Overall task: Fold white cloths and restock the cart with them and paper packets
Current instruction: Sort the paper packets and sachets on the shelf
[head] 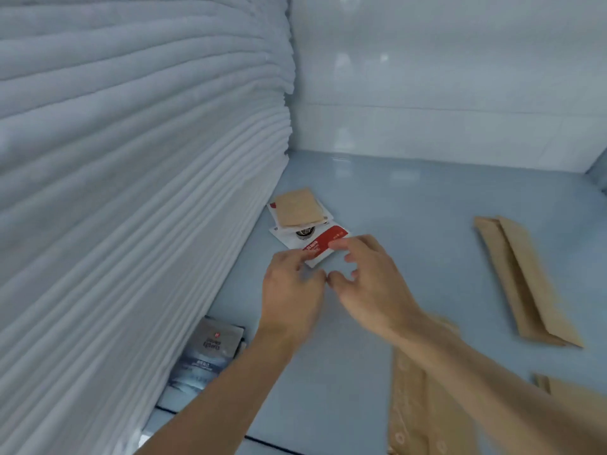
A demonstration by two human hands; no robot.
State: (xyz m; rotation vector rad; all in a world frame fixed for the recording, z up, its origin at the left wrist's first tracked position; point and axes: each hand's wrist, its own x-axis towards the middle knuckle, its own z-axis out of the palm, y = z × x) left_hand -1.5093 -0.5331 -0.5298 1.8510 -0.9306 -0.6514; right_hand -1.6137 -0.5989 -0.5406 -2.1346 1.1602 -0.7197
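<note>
A tall stack of folded white cloths [131, 178] fills the left of the shelf. Beside its foot lies a small pile of packets: a tan paper packet [299, 208] on top of white ones, and a red-and-white packet [323, 241] at the front. My left hand [292, 290] and my right hand [371, 274] both reach to the red-and-white packet, with their fingertips touching its near edge. The fingers are curled and blurred, so the grip is unclear.
A grey-blue foil packet [207, 356] leans against the cloth stack at the near left. Long tan paper packets [522, 277] lie on the pale blue shelf floor [410, 205] at the right, and more sit under my right forearm [414, 399]. White walls close the back.
</note>
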